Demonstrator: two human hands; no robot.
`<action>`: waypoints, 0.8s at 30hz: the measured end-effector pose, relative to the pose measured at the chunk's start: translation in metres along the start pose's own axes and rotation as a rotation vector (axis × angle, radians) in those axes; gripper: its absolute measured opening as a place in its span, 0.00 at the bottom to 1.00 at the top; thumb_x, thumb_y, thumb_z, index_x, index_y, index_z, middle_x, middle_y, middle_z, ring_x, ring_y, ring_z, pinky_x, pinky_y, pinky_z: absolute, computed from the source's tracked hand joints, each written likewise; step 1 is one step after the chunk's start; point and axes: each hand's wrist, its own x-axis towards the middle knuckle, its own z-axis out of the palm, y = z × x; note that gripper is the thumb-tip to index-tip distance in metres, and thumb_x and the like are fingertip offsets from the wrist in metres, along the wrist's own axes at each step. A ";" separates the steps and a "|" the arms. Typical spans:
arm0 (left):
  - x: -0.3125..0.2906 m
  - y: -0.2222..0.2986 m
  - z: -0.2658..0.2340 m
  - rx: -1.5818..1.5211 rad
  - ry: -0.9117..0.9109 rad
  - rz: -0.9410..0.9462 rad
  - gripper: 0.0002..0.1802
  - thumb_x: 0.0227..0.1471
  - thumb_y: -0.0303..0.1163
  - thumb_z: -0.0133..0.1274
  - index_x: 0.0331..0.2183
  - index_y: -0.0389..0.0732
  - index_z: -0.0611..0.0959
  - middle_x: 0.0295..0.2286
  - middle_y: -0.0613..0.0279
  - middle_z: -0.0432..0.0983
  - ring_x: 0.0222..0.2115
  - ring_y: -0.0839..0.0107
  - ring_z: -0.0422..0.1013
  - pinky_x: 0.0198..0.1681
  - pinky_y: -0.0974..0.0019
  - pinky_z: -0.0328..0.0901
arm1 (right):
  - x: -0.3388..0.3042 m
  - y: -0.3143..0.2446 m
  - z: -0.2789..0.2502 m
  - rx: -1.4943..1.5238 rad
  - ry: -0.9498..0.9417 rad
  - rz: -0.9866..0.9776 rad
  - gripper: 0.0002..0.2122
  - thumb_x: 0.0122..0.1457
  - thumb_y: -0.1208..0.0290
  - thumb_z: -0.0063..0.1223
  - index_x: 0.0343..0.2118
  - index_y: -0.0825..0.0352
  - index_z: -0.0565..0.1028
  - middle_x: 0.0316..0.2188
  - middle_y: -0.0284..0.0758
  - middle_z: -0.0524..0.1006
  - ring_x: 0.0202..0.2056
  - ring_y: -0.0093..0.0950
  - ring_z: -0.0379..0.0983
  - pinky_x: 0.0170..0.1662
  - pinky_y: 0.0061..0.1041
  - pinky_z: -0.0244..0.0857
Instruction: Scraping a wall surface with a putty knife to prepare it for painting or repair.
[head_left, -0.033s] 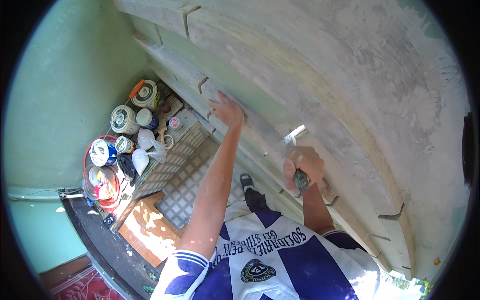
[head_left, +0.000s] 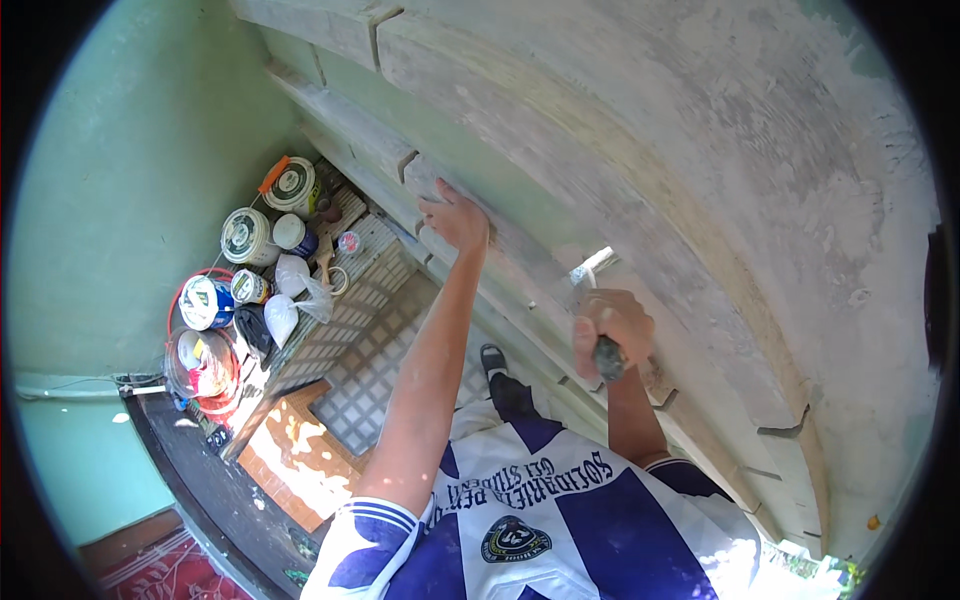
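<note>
"What's held?"
"My right grip (head_left: 615, 326) is wrapped round a dark-handled scraper (head_left: 608, 358), close by the wall (head_left: 690, 200); contact, can't tell."
"Left?"
"My left grip (head_left: 458, 220) is loosely spread on the moulding (head_left: 355, 124), left of the scraper. Lidded bucket (head_left: 248, 238) farther left."

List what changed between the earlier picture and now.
The right hand and the dark-handled tool it grips shifted slightly rightward in the picture. Nothing was taken hold of or let go. The left hand stayed against the pale wall moulding; the buckets stayed put.
</note>
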 end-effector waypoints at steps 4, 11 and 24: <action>-0.004 0.000 -0.002 0.000 -0.011 -0.032 0.40 0.60 0.56 0.33 0.58 0.29 0.55 0.51 0.29 0.58 0.51 0.38 0.60 0.51 0.44 0.59 | -0.009 0.012 0.001 -0.052 0.030 0.054 0.17 0.56 0.77 0.50 0.14 0.66 0.57 0.09 0.30 0.63 0.10 0.23 0.58 0.15 0.22 0.54; -0.003 -0.003 0.002 -0.017 0.014 -0.016 0.37 0.61 0.54 0.32 0.59 0.32 0.54 0.51 0.30 0.58 0.50 0.38 0.61 0.50 0.45 0.60 | -0.012 0.016 0.013 -0.170 0.101 0.156 0.16 0.57 0.73 0.51 0.14 0.64 0.61 0.10 0.31 0.67 0.12 0.25 0.62 0.20 0.23 0.61; -0.001 -0.004 0.002 0.054 0.034 -0.029 0.35 0.62 0.51 0.32 0.59 0.34 0.54 0.49 0.33 0.61 0.48 0.40 0.63 0.48 0.45 0.62 | -0.009 0.015 0.022 -0.203 0.133 0.134 0.15 0.56 0.74 0.51 0.16 0.66 0.60 0.11 0.33 0.68 0.13 0.25 0.64 0.20 0.22 0.60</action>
